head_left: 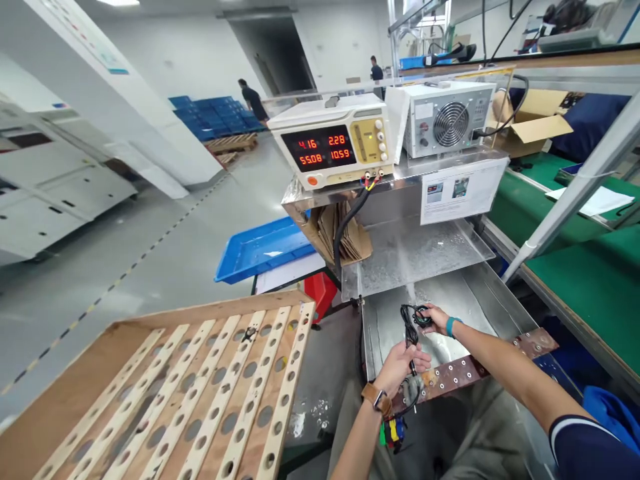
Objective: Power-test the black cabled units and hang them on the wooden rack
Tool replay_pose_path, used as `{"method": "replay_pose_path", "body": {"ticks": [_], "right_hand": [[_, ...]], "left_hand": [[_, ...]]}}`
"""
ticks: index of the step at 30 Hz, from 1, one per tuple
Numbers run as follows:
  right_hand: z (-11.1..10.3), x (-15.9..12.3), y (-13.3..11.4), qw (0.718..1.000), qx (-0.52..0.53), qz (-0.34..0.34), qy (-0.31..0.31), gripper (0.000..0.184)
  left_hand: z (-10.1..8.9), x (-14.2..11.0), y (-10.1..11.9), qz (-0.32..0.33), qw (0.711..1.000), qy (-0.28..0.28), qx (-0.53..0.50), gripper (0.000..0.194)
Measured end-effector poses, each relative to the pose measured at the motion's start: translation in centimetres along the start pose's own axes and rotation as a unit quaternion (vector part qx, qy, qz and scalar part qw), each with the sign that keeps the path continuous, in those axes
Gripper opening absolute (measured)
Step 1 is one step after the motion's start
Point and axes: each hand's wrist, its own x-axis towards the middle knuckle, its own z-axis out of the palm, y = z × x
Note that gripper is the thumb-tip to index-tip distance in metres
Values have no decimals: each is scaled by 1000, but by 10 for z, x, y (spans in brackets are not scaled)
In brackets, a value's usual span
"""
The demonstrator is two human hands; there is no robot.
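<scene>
A black cable (409,325), partly looped, hangs between my hands above the metal tray (385,320). My right hand (437,321), with a teal band at the wrist, is closed on a small coil at its upper end. Lower down, my left hand (403,365), wearing a watch on a brown strap, has its fingers around the cable's lower part. Just below the hands runs a reddish-brown strip (453,375) with rows of round metal contacts. Colored clips or connectors (393,432) dangle under my left wrist, too small to make out exactly.
A power supply (333,143) with red digits stands on the metal shelf beside a grey fan unit (445,120). At left lies a slatted wooden rack (200,393) with holes. Behind it are a blue tray (265,247) and a red bin (320,293). Two people are far back.
</scene>
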Motion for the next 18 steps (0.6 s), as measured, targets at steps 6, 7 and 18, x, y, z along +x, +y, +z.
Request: {"method": "replay_pose_path", "body": {"ticks": [6,7,18], "right_hand": [[2,-3,-3,1000,8,-14,-9,27],[3,-4,-4,1000,7,-16,-13,27],[3,5,9,1000,-8,-16,-10,26]], "left_hand": [[5,-2,0,-9,999,19,25,63],[5,-2,0,-9,999,19,25,64],[-6,11,-20,-5,999,35,23,66]]}}
